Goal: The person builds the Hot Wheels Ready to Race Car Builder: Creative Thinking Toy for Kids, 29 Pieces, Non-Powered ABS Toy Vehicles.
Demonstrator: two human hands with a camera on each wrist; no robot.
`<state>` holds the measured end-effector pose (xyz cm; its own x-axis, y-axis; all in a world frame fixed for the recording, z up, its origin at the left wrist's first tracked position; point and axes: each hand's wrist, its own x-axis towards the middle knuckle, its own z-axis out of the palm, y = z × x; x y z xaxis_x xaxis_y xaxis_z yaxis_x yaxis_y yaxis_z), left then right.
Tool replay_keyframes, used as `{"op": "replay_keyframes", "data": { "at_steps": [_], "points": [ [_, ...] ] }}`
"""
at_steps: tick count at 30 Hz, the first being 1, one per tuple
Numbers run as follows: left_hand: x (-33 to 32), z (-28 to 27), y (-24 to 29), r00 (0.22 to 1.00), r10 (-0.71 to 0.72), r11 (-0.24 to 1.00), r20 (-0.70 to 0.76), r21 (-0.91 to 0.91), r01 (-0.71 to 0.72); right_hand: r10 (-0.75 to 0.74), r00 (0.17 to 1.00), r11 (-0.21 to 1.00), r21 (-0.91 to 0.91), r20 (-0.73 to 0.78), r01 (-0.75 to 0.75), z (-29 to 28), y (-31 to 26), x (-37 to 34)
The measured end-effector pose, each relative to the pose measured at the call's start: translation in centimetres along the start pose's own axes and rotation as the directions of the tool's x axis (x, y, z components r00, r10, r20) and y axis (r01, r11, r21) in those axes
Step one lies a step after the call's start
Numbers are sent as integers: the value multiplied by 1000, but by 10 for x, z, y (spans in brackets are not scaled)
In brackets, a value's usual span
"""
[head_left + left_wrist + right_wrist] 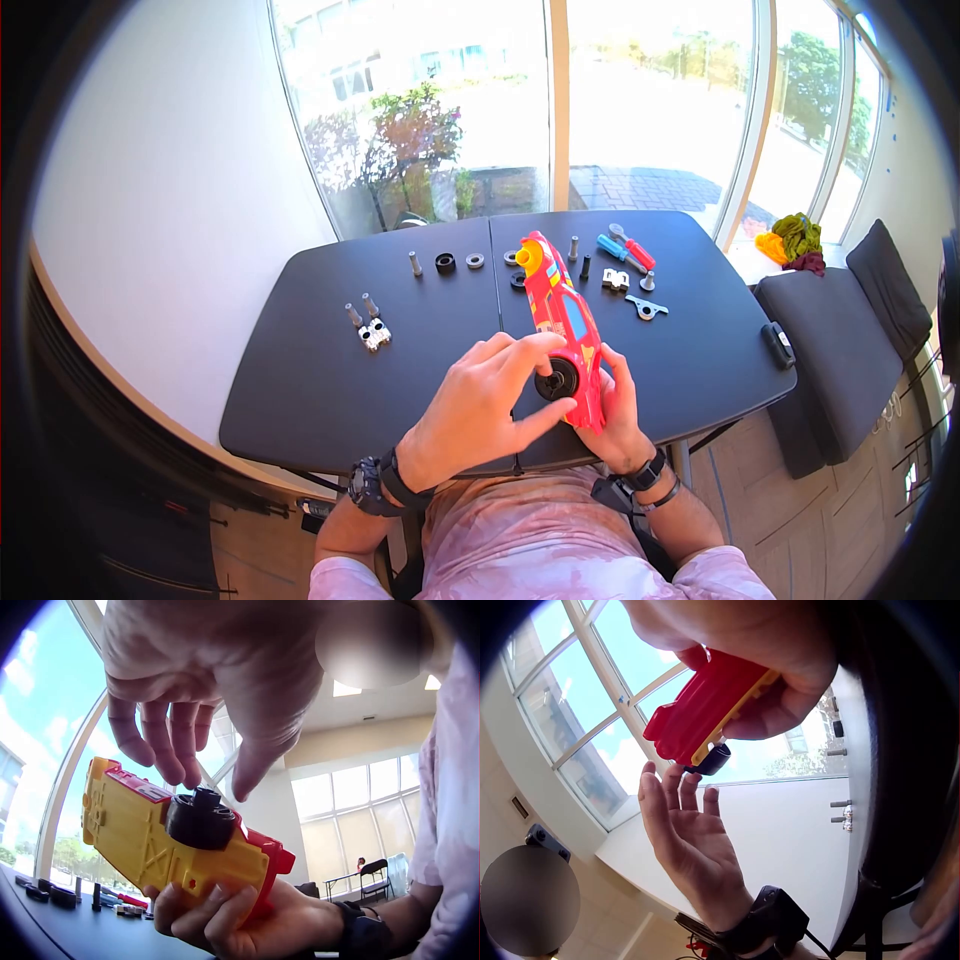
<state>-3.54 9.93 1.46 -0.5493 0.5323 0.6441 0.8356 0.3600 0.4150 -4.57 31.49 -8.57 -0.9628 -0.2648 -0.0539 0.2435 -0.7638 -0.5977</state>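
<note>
Above the near edge of the bench [300, 400], the red toy car [545, 290] is held up by the right hand [622, 425], whose grip is closed round the near end from the right and beneath. Its long axis runs from far left to near right, and its yellow underside [135, 832] faces the left side. The black wheel [558, 378] sits near the close end on that left side, a short peg [206, 796] standing out toward the left hand [470, 400]. The left hand is nearer to this wheel; its grip is wide, fingers loosely bent and thumb apart, with the fingertips just beside the peg. Whether they touch it, I cannot tell.

Behind the car, a black ring [517, 281] is partly hidden. To the far left are a grey bolt [415, 264], a thick black ring [445, 263] and a grey ring [475, 261]; left of the hands lies a white block [376, 335] with two bolts. On the far right lie a blue screwdriver [621, 252], a red screwdriver [635, 248] and a grey winged piece [646, 308]. The left hand's own fingers partly cover the wheel from above.
</note>
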Motion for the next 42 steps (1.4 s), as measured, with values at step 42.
{"op": "replay_keyframes", "data": {
  "at_steps": [42],
  "points": [
    [-2,8,-14,999,36,987,-40,156,-29,4,1000,999,-35,-30,-5,1,-1,0]
  ]
}}
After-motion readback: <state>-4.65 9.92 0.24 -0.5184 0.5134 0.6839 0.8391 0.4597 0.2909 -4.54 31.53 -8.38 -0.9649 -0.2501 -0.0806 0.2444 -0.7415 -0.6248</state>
